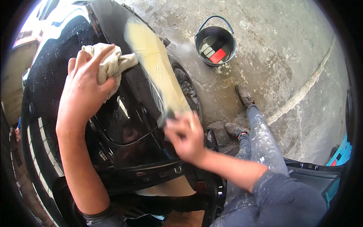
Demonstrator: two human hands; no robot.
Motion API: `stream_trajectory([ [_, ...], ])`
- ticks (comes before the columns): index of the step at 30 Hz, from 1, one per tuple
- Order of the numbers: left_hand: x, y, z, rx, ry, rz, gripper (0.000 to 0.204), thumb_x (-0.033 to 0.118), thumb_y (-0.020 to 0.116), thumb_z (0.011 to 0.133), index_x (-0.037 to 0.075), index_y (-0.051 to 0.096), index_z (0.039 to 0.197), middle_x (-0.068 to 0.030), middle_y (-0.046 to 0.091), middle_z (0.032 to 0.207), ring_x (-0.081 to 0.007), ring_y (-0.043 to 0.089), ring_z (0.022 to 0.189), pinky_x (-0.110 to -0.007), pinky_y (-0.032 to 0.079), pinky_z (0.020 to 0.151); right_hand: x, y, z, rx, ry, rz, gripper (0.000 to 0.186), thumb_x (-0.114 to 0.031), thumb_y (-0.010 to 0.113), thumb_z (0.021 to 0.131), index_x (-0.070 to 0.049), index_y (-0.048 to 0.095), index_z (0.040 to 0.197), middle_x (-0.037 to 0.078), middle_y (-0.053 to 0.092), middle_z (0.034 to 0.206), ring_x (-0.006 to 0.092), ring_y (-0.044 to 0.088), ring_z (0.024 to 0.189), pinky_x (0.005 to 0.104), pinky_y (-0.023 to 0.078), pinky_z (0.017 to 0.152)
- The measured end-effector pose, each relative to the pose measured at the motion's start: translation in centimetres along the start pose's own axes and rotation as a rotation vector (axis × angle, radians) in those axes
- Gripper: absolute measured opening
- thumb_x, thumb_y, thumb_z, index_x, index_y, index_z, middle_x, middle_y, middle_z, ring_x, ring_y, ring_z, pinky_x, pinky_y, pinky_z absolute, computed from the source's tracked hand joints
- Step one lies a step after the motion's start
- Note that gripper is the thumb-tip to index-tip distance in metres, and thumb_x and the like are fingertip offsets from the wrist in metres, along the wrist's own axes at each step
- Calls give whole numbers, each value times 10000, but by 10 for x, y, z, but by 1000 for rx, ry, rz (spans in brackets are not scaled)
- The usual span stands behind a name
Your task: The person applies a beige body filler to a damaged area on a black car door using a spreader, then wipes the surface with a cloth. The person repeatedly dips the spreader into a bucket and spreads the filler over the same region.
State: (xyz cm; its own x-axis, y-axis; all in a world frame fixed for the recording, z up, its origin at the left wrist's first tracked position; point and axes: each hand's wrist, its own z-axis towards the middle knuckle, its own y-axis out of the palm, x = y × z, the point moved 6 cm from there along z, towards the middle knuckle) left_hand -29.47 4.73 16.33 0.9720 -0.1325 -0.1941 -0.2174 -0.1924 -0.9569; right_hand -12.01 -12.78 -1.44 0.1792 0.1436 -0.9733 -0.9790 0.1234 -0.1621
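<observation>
My left hand (81,87) grips a crumpled off-white cloth (115,64) against the glossy black car body (45,94). A long pale-yellow patch (155,60) runs down the car's right side above the wheel (186,83). At the lower end of this patch, my right hand (183,138), blurred by motion, is closed on a small dark block (166,117) that rests on or very close to the yellow surface. The block's exact shape is partly hidden by my fingers.
A black bucket (214,56) with red and grey pieces inside stands on stained concrete (298,56). My legs and shoes are beside the car. Dark trim (310,170) and a turquoise object (340,151) lie at right. Part of another person shows at far left.
</observation>
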Motion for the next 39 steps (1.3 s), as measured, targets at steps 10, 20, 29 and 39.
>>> stream_trajectory([
  [10, 12, 10, -1, -161, 159, -131, 549, 207, 875, 843, 44, 729, 1347, -242, 566, 1651, -481, 454, 1563, -543, 340, 1328, 42, 38, 70, 92, 163, -46, 198, -292, 815, 1010, -102, 784, 963, 155, 703, 1034, 367, 677, 977, 496, 540, 845],
  [20, 62, -5, -69, -204, 343, -142, 360, 136, 911, 731, 17, 708, 1002, -150, 695, 1245, -447, 615, 1326, -540, 503, 1171, 28, 32, 79, 86, 245, -50, 185, -278, 838, 978, -105, 777, 956, 125, 710, 1035, 373, 679, 991, 490, 553, 847],
  [29, 40, 0, -191, 197, 109, 88, 353, 218, 921, 804, 68, 727, 1058, -185, 743, 1393, -473, 648, 1382, -646, 456, 1206, -12, -2, 5, 56, 82, -11, 154, -248, 893, 928, -136, 817, 1002, 145, 696, 1031, 360, 683, 955, 468, 557, 853],
  [39, 50, 24, -169, 571, -36, 135, 311, 221, 890, 819, 78, 765, 1065, -186, 762, 1283, -449, 716, 1276, -600, 551, 1142, -14, -5, -3, 77, 88, -50, 161, -284, 863, 954, -141, 823, 1017, 119, 692, 1023, 350, 673, 959, 487, 547, 815],
])
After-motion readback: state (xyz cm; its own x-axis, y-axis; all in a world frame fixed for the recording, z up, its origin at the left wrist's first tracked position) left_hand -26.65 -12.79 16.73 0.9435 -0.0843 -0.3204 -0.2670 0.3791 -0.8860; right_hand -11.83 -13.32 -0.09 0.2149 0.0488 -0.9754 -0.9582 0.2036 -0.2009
